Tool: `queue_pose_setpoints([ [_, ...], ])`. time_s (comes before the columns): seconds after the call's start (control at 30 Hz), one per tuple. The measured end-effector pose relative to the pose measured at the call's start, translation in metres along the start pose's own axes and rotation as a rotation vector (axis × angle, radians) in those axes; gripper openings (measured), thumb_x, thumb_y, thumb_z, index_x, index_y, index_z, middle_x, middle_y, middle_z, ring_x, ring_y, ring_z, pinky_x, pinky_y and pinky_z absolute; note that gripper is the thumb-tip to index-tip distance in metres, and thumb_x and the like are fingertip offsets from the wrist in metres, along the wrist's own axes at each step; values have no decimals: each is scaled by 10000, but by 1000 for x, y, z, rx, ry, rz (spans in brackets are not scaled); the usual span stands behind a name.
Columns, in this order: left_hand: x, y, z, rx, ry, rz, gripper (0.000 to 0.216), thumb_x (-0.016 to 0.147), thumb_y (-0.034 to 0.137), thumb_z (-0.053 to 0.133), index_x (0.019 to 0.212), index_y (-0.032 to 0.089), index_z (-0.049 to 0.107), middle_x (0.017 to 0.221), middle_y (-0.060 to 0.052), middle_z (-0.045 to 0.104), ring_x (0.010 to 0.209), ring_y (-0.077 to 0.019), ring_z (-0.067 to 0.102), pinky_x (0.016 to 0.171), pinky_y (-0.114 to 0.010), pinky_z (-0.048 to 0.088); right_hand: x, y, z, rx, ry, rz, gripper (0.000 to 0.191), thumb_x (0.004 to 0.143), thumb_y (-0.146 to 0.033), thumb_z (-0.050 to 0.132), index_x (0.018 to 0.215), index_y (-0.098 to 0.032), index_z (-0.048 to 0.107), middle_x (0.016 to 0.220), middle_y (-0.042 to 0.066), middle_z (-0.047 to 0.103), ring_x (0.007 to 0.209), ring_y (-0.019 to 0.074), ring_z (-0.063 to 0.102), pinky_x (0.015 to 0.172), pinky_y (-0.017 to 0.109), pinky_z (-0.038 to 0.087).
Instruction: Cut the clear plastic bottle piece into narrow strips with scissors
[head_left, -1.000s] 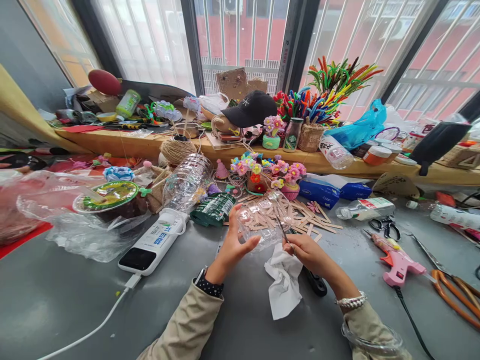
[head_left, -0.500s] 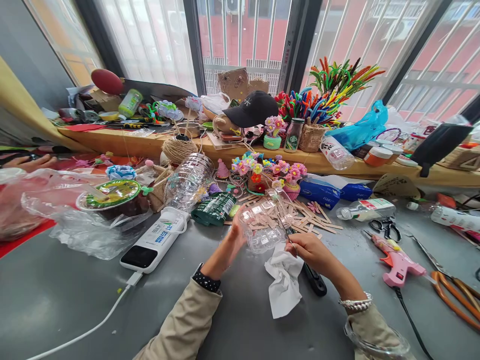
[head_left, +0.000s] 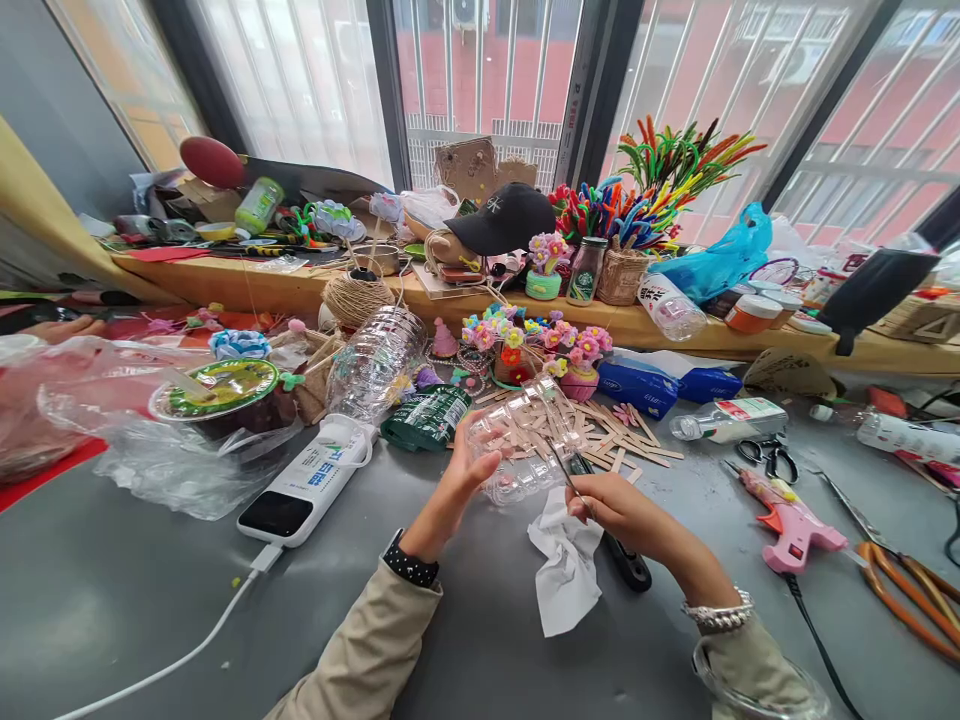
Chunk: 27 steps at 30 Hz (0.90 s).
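My left hand [head_left: 455,490] is wrapped around the near left side of a clear, ribbed plastic container [head_left: 525,440], with the thumb across its edge. The container is tilted above a pile of flat wooden craft sticks [head_left: 626,435]. My right hand [head_left: 619,510] pinches a slim metal tool [head_left: 568,472] whose tip points up and left at the container; its exact kind is unclear. Below that hand lies a crumpled white tissue [head_left: 566,575]. A black-handled tool [head_left: 630,566] rests on the table, partly covered by my right hand.
At right lie a pink glue gun [head_left: 799,530], orange-handled scissors [head_left: 911,590] and small black scissors [head_left: 769,458]. A white power bank [head_left: 311,485] with its cable, a lidded bowl [head_left: 217,390] and plastic bags stand left. Another person's hand [head_left: 71,330] shows at the far left.
The container has shifted slightly left and turned. My left thumb now lies across its near edge, and the right hand has moved a little left with the metal tool.
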<state>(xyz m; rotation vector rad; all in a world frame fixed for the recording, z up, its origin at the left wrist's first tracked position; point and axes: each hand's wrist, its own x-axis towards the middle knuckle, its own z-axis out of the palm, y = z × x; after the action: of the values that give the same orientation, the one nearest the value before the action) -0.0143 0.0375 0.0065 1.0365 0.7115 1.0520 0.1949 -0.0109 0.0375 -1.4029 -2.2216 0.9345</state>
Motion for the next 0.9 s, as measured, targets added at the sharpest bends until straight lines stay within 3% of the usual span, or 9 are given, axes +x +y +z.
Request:
queue_pose_setpoints([
  [0.47,-5,1,9,3,22,107,732,590,438,682,1200,293,303,1107,-76,451,941,-242,540,670,-362,508,-5,-5,-6,60,-77,-66,334,887,-380,342,616,-190,393,610,-16,479,597,116,410,551,231,314],
  [0.9,-4,1,5,1,32,163,700,620,422,661,1203,300,294,1111,-61,440,967,-239,519,686,-350,498,2,-1,5,10,65,-82,415,887,-440,296,557,-196,356,534,-25,444,526,104,398,536,228,306],
])
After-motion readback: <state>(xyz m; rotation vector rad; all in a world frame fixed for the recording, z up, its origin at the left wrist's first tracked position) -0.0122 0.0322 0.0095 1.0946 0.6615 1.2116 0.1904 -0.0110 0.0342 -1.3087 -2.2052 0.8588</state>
